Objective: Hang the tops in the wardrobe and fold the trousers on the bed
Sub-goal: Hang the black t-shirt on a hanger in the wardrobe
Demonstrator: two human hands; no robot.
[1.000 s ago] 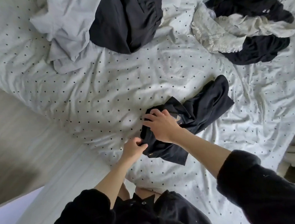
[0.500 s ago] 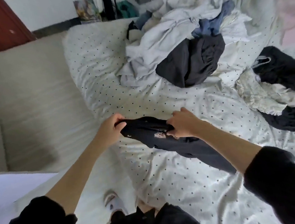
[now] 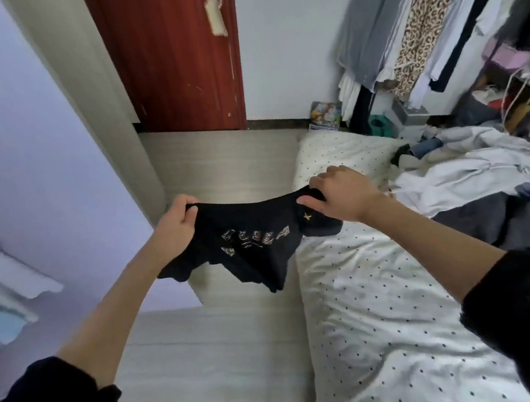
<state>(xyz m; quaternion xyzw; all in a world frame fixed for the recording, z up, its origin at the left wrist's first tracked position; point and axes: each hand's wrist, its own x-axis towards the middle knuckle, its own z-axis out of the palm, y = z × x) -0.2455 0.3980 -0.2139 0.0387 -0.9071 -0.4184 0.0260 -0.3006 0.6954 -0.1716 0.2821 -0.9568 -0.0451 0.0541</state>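
At the centre of the frame the left hand (image 3: 176, 223) curls its fingers over one top corner of a black garment (image 3: 254, 243), thumb pressed on the near side, while the right hand (image 3: 341, 194) pinches the opposite corner with its fingers folded round the cloth. The garment hangs stretched between them in the air, above the gap where the floor (image 3: 222, 169) meets the edge of the bed (image 3: 378, 303), its lower part sagging in loose points. A pale print runs across its front, too blurred to read, and a small gold mark sits near the right hand; whether it is a top or trousers cannot be told. Both forearms are bare, with dark sleeves cut off at the lower corners. The bed, on the right, wears a white sheet with small dark dots. A heap of grey, white and dark clothes (image 3: 480, 188) lies on it at the right edge, partly cut off. In the upper right, hanging clothes (image 3: 417, 20) include a leopard-print piece, smeared by blur. A red-brown door (image 3: 177, 54) stands in the upper middle, and a lilac wall (image 3: 29, 157) fills the left.
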